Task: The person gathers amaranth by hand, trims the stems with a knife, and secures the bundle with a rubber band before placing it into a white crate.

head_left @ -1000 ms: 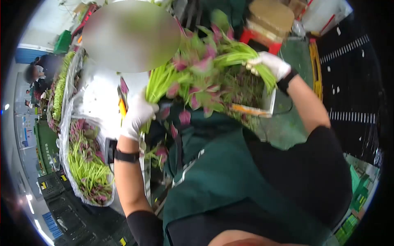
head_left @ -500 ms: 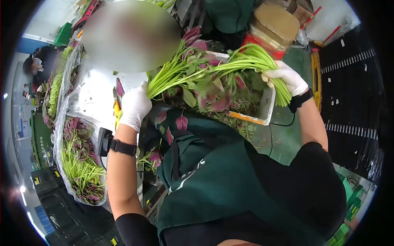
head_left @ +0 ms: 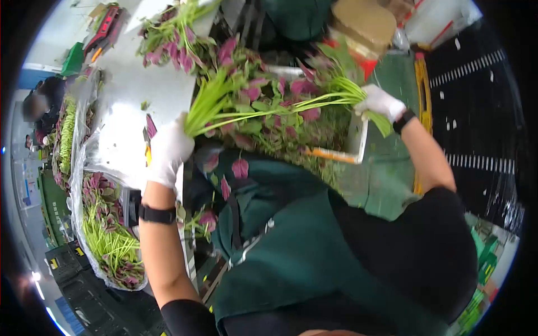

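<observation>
Gloved hands shift slightly left in the frame, each grasping greens

Left of centre, the left hand (head_left: 171, 151) is closed around the base of one bunch of stalks (head_left: 210, 103), which fans up and right. At upper right, the right hand (head_left: 381, 105) clasps a second bunch (head_left: 344, 92), stalk ends protruding below it. Thin stalks stretch between both, above the white box (head_left: 358, 140).

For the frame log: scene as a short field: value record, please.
left hand: white-gloved, fingers around left bunch
right hand: white-gloved, fingers around right bunch
bunches: green stems, purple-green leaves
between hands: several stems stretching across
box: white, orange-marked, greenery inside
table: pale; leafy bunch at far end
near left hand: orange-handled tool
</observation>
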Demonstrator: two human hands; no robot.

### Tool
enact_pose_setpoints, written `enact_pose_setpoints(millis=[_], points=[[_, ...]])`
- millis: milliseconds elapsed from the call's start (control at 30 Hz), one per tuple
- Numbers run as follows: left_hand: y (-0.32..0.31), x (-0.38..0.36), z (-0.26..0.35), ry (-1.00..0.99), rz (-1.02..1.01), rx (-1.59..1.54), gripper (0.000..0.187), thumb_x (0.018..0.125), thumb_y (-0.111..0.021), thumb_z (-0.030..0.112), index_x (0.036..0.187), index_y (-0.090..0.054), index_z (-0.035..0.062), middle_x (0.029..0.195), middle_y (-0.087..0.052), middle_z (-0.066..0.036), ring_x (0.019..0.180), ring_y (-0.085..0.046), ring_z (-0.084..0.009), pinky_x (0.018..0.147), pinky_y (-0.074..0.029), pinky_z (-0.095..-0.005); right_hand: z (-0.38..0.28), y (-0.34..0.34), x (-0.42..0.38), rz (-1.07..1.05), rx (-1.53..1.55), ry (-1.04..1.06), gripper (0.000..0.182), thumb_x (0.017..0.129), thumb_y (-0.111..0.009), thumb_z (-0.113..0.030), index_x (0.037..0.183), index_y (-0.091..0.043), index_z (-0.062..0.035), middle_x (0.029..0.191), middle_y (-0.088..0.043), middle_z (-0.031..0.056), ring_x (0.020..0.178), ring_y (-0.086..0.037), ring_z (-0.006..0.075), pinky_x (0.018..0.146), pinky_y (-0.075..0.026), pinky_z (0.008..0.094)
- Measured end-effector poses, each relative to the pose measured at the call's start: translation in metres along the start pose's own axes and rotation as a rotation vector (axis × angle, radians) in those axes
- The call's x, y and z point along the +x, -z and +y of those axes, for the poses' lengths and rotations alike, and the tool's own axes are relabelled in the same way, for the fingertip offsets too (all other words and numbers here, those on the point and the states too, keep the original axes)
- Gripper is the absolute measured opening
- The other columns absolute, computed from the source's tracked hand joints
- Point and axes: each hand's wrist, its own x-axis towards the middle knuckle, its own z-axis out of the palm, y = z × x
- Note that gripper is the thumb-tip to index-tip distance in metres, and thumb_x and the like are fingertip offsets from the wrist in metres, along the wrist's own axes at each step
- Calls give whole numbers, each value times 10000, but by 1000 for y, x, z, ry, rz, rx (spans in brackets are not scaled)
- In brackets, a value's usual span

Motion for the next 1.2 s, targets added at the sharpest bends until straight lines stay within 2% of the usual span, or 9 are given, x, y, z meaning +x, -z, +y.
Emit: enact_pose_setpoints(millis=[67, 233, 500, 733, 933, 967, 1033, 1133, 1200], points=[[-3, -8, -4, 7, -44, 50, 465, 781, -535, 70, 1244, -564, 114, 948, -688, -225, 909, -673, -393, 782, -530, -475, -9, 4, -13, -6, 259, 192, 192, 845, -665, -7, 1029, -619, 25, 835, -651, 73, 645, -622, 123, 549, -541, 265], [-28, 8, -29, -78, -44, 301, 423, 803, -535, 33, 1206, -567, 157, 889, -696, -162, 839, -681, -361, 710, -530, -469, -8, 12, -28, -342, -8, 90, 199, 813, -669, -30, 991, -609, 38, 755, -641, 74, 594, -612, 130, 531, -518, 269], [-24, 17, -45, -149, -74, 348, 394, 842, -551, 81, 1223, -561, 179, 879, -700, -134, 837, -687, -330, 713, -531, -440, -27, 69, -89, -524, 29, 63, 424, 683, -772, -148, 1005, -627, 85, 701, -627, 110, 537, -602, 150, 453, -504, 266], [-11, 30, -35, -85, -47, 151, 427, 847, -520, 48, 1254, -557, 174, 970, -692, -197, 907, -677, -355, 785, -524, -455, -21, 86, -121, -336, 167, 130, 519, 621, -858, -212, 959, -614, 96, 657, -624, 114, 485, -597, 155, 412, -491, 265], [-21, 30, -92, -144, 47, -112, 415, 805, -510, -47, 1177, -591, 115, 935, -677, -219, 881, -668, -386, 751, -525, -422, 25, 125, -140, -135, 274, 213, 547, 626, -861, -246, 980, -604, 82, 664, -612, 60, 450, -548, 105, 381, -446, 228], [-27, 34, -95, -150, 78, -148, 379, 785, -563, -25, 1152, -591, 65, 871, -681, -181, 836, -682, -334, 706, -524, -391, 31, 121, -137, -113, 323, 254, 545, 643, -853, -248, 998, -598, 78, 670, -607, 49, 447, -538, 95, 379, -435, 221], [-2, 23, -51, -59, -265, -294, 375, 768, -603, -4, 1142, -587, 31, 835, -676, -134, 758, -677, -269, 662, -526, -371, 34, 94, -121, -107, 395, 243, 539, 701, -819, -249, 1073, -585, 63, 710, -603, 29, 460, -518, 74, 396, -421, 208], [0, 8, 15, 56, -663, -559, 405, 739, -679, 37, 1128, -579, -13, 802, -639, -51, 604, -613, -144, 564, -509, -300, 67, 28, -47, -167, 442, 86, 325, 821, -702, -63, 1118, -614, 33, 849, -652, 70, 671, -595, 95, 561, -502, 239], [-7, -4, 40, 110, -689, -822, 402, 746, -682, 31, 1131, -574, -11, 810, -628, -48, 534, -574, -122, 519, -485, -261, 61, 17, -22, -166, 518, 41, 301, 852, -683, -48, 1136, -615, 25, 897, -655, 59, 670, -599, 108, 561, -506, 234]])
